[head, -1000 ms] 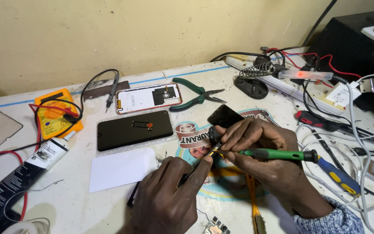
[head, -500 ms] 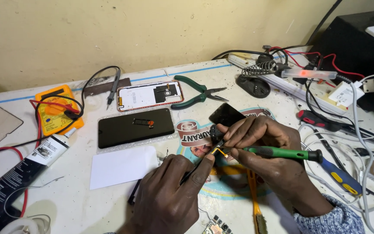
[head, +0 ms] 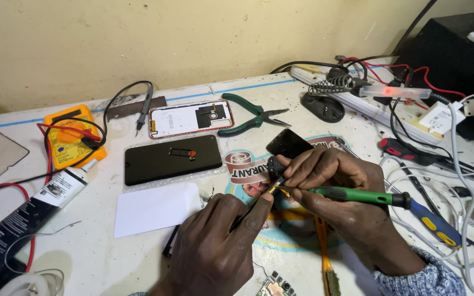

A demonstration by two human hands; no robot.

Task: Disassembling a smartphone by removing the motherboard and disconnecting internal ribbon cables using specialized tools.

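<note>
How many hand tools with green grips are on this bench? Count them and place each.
2. The green-handled soldering iron is held in the right hand, tip at the small part. The green-handled pliers lie beside the white phone back cover. Clutter at right may hide more.

A plain yellowish wall [head: 138, 44] rises directly behind the white worktable [head: 111, 257], meeting its far edge. The tabletop is speckled with dark marks, and a thin blue line [head: 248, 87] runs along it near the wall. Light looks soft and even, possibly from overhead.
</note>
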